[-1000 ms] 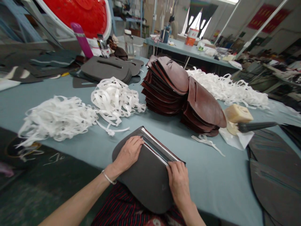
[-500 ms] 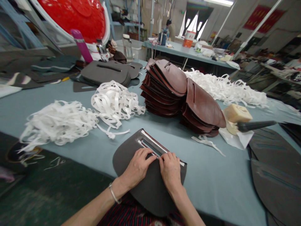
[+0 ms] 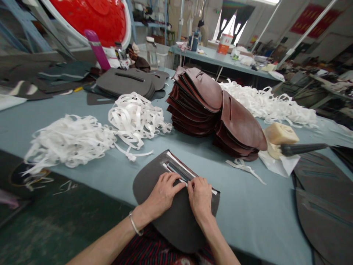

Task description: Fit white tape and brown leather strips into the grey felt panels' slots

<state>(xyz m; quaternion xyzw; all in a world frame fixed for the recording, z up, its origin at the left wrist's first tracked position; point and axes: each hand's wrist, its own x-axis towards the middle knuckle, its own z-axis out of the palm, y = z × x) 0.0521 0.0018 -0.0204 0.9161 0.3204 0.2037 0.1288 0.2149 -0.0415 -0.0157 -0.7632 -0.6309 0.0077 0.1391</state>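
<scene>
Lower centre of frame: your left hand (image 3: 164, 189) and right hand (image 3: 200, 195) pinch the white-edged slot (image 3: 174, 170) of a dark-grey, rounded flat panel (image 3: 176, 222); probably edge-folding; next move likely calls for even finger pressure.

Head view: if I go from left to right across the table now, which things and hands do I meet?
Leftmost pile of white ribbons → left hand → right hand, both on the same grey piece → right brown stack → yellowish block → dark pieces at the right edge.
</scene>
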